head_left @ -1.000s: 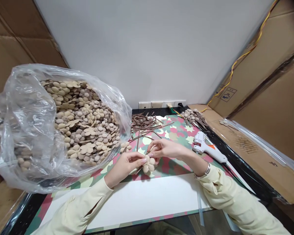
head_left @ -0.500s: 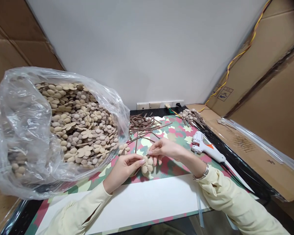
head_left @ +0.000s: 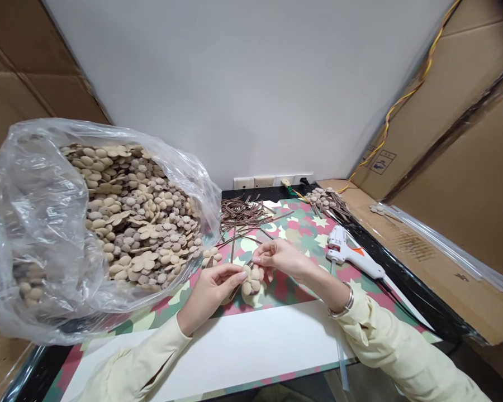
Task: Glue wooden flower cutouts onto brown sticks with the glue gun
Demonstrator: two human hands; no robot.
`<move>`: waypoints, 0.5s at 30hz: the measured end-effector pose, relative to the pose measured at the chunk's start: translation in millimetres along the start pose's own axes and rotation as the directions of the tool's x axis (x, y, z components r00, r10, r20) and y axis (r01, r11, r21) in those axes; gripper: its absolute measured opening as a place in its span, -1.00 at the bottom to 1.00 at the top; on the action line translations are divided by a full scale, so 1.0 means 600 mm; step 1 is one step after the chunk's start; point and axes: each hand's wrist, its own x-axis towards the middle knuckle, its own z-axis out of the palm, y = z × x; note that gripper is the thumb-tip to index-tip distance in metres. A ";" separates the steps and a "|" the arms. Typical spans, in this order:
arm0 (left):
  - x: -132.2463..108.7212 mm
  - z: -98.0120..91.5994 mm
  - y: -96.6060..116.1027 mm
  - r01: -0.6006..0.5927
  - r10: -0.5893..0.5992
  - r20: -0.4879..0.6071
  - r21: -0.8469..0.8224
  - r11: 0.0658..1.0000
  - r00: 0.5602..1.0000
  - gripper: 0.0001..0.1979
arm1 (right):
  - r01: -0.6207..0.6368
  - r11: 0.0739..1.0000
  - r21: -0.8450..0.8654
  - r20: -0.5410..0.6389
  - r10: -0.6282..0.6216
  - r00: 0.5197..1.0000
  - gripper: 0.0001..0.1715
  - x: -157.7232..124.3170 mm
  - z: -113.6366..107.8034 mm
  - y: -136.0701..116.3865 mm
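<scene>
My left hand (head_left: 218, 285) pinches a beige padded fabric flower (head_left: 251, 282) by one petal, between thumb and forefinger. My right hand (head_left: 281, 259) is at the flower's upper edge, thumb and forefinger pressed together on a thin brown strip that shows as a short dark piece. Most of that strip is hidden by the fingers and the flower. Just left of the hands lies another beige flower (head_left: 212, 257) with brown strips by it. Behind them is a heap of brown strips (head_left: 245, 212).
A clear plastic bag (head_left: 46, 223) full of flowers stands at the left. On the right lies a white glue gun (head_left: 354, 257) with a black cable. Finished-looking stemmed flowers (head_left: 324, 199) are piled at the back right. White paper (head_left: 235, 349) covers the camouflage-patterned table front.
Both hands stay almost in place, holding the flower. The right forearm has shifted slightly to the left, and the view has moved a little.
</scene>
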 end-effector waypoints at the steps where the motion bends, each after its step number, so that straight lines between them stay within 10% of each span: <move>1: 0.000 0.001 0.000 -0.001 0.001 0.000 -0.005 1.000 1.000 -0.78 | 0.019 1.000 -0.019 -0.011 -0.019 1.000 -0.71 0.000 0.001 0.002; 10: 0.000 -0.008 0.005 0.037 -0.036 0.024 -0.065 0.997 0.999 -0.80 | 0.172 0.908 -0.383 -0.060 -0.211 0.976 -0.80 -0.004 -0.005 -0.011; 15: 0.012 -0.035 -0.002 0.202 -0.153 0.134 -0.541 0.817 0.979 -0.87 | 0.376 0.748 -0.546 0.063 -0.411 0.910 -0.84 -0.014 -0.021 -0.034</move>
